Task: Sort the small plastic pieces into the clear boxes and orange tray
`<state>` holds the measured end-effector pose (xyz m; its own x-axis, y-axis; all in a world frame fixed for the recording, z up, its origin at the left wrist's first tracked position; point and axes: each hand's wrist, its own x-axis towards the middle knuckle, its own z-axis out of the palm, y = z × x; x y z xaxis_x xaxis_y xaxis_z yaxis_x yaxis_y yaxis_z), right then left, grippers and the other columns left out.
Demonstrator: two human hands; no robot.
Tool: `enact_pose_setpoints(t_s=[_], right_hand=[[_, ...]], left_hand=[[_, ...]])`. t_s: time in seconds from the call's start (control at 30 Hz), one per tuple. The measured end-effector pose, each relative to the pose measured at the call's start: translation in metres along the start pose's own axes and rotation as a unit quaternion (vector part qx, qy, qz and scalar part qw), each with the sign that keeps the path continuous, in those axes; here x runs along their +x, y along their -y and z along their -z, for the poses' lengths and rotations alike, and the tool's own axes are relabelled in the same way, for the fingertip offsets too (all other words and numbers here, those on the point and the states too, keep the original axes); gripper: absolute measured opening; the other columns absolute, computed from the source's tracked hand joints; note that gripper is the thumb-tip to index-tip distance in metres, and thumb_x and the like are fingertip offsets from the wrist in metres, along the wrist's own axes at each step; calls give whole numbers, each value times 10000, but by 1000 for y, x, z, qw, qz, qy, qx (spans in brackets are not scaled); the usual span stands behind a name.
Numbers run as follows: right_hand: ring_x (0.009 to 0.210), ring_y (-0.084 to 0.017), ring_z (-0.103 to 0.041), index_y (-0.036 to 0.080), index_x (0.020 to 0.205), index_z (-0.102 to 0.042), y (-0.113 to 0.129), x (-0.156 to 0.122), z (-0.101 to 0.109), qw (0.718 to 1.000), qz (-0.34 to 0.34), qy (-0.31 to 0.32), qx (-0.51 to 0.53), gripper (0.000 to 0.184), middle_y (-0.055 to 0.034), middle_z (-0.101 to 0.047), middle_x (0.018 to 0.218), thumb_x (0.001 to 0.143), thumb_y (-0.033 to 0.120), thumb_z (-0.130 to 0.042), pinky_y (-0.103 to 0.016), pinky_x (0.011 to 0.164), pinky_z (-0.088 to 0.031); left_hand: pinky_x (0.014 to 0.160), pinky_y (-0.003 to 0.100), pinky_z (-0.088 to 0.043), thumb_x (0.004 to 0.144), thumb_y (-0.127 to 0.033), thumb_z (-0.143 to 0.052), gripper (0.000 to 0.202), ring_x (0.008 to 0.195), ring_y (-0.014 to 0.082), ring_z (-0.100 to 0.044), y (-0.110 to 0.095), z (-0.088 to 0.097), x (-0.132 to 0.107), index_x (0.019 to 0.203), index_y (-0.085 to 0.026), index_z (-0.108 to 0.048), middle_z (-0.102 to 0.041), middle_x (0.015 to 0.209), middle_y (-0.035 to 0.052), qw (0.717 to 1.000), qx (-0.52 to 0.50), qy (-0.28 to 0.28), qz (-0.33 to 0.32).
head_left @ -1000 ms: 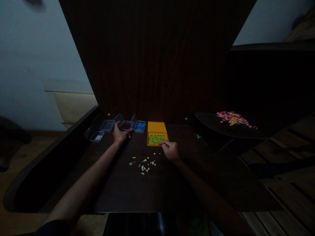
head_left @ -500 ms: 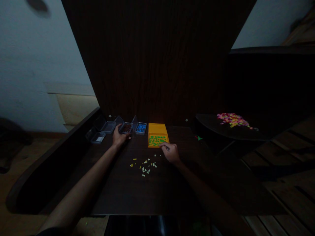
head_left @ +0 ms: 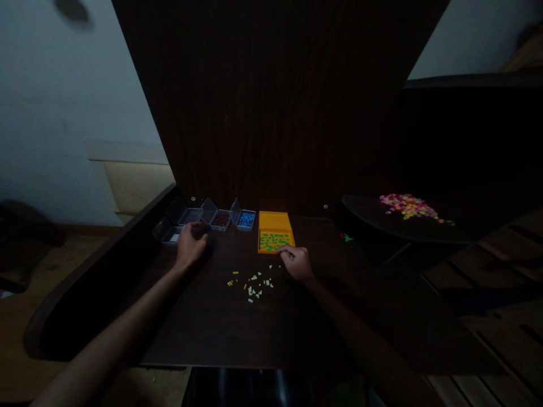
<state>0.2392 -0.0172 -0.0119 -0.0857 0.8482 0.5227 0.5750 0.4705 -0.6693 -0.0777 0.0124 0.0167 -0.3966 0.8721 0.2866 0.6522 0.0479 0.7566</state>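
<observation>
My left hand [head_left: 192, 244] hovers by the left clear plastic boxes, thumb and fingers curved apart with nothing visible between them. Just beyond its fingertips lies an open clear box [head_left: 190, 216], and a smaller one [head_left: 171, 235] holds something white. To its right stand a lidded box of dark brown pieces [head_left: 221, 219] and a box of blue pieces [head_left: 246, 219]. My right hand [head_left: 297, 262] is closed, its fingertips pinched at the front edge of an open yellow box [head_left: 274, 218] of green pieces [head_left: 274, 242]. What the pinch holds is hidden.
Small white bricks [head_left: 255, 291] and yellow bricks [head_left: 232, 280] lie scattered on the dark table [head_left: 237, 333] in front of the boxes. A pile of pink, red and yellow pieces [head_left: 409, 206] sits on a side shelf [head_left: 365, 212]. A tall dark panel [head_left: 280, 113] rises behind.
My left hand has moved left, from the box of brown pieces to beside the left boxes. My right hand stays at the yellow box. The view has shifted slightly.
</observation>
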Motion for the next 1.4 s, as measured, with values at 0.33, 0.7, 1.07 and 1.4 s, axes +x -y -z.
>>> enact_pose_setpoints(t_s=[0.33, 0.7, 1.07, 1.4], right_hand=[[447, -115, -528, 184, 639, -725, 1, 1, 1, 1000, 20, -8, 5, 265, 5, -634, 525, 752, 215, -488, -213, 518, -420], [447, -108, -517, 185, 638, -718, 1, 0, 0, 1000, 7, -8, -9, 239, 16, -630, 513, 745, 189, -504, -203, 512, -409], [431, -112, -514, 189, 636, -721, 2, 0, 0, 1000, 19, -14, 3, 259, 11, -630, 510, 747, 214, -487, -215, 509, -414], [445, -110, -472, 188, 685, -729, 2, 0, 1, 1000, -5, -6, -8, 252, 17, -612, 521, 745, 217, -486, -215, 530, -423]], left_hand=[[902, 538, -429, 797, -368, -514, 396, 1139, 436, -475, -1, 16, 34, 1049, -88, -638, -638, 1089, 241, 924, 358, 32, -132], [838, 522, -473, 816, -298, -462, 265, 1041, 412, -526, 14, 7, 51, 741, -137, -658, -646, 875, 212, 910, 375, 62, -165], [912, 498, -442, 810, -254, -454, 205, 978, 338, -522, -4, 25, 40, 762, -153, -625, -612, 852, 157, 907, 351, 15, -231], [876, 467, -438, 896, -285, -432, 253, 980, 318, -512, -63, 49, 11, 820, -160, -638, -589, 862, 126, 922, 245, -94, -284]])
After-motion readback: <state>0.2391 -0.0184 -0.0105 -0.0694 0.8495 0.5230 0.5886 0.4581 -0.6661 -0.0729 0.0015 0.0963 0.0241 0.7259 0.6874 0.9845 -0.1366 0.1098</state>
